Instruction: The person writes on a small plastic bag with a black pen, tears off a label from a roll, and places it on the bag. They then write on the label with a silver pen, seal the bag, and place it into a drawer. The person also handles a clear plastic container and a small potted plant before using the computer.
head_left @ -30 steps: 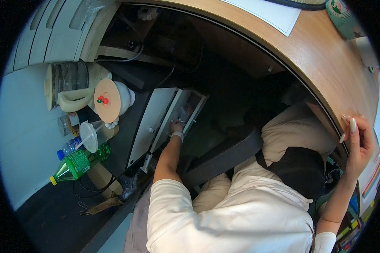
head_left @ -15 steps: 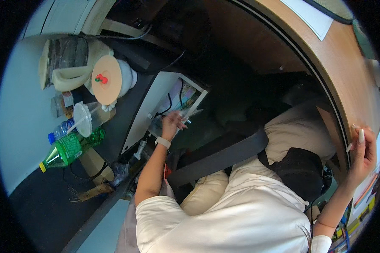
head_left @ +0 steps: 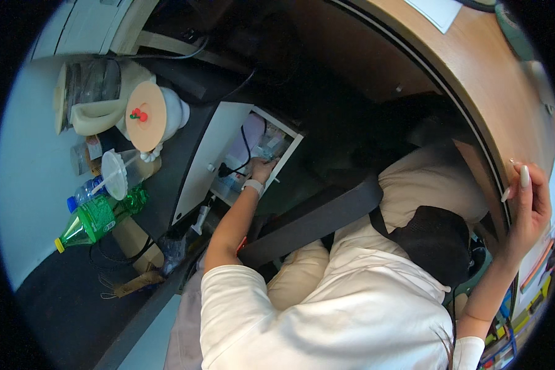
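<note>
My left hand (head_left: 263, 169), with a pale watch band at its wrist, reaches into a pulled-out white drawer (head_left: 206, 161) beneath the dark desktop. Its fingers are partly hidden among clear plastic items (head_left: 272, 148) near the drawer's right wall, so their grip does not show. Beside the hand, a black cable (head_left: 248, 143) with a black plug lies over the contents. At the far right, my right hand (head_left: 530, 200) is curled on the edge of a wooden desk (head_left: 496, 92), its fingers bent around that edge.
On the dark desktop at left stand a cream kettle (head_left: 95, 116), a white mug with a peach lid (head_left: 147, 117), a lidded plastic cup (head_left: 116, 174) and a green bottle (head_left: 92, 223). A brush (head_left: 135, 286) lies nearby. A black armrest (head_left: 314, 216) extends beside my lap.
My left hand has gone from above the drawer's near edge, where it was blurred beside something clear, down into the drawer. The view has shifted slightly. My right hand stays on the desk edge.
</note>
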Available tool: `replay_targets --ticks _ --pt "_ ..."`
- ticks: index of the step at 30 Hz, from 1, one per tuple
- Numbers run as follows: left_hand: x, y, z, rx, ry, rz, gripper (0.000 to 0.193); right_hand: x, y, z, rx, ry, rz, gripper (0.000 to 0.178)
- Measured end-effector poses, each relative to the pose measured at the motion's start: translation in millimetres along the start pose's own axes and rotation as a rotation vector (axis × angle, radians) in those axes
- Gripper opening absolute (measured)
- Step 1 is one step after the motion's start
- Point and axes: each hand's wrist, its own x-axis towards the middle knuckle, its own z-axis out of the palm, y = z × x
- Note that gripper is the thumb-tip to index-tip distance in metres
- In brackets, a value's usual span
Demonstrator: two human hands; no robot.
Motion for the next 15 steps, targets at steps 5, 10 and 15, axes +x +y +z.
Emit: replay_targets --ticks 5,10,15 --pt "-42 57 -15 0.2 -0.362 0.464 0.042 -1 -2 -4 0.078 -0.04 -0.011 0.016" --pt "-32 -7 41 0.406 -0.649 0.568 0.058 3 -9 2 0.149 -0.07 -0.009 0.016" --pt "6 -6 46 0.615 -0.508 0.38 0.075 10 -16 6 0.188 -0.076 -0.022 0.013"
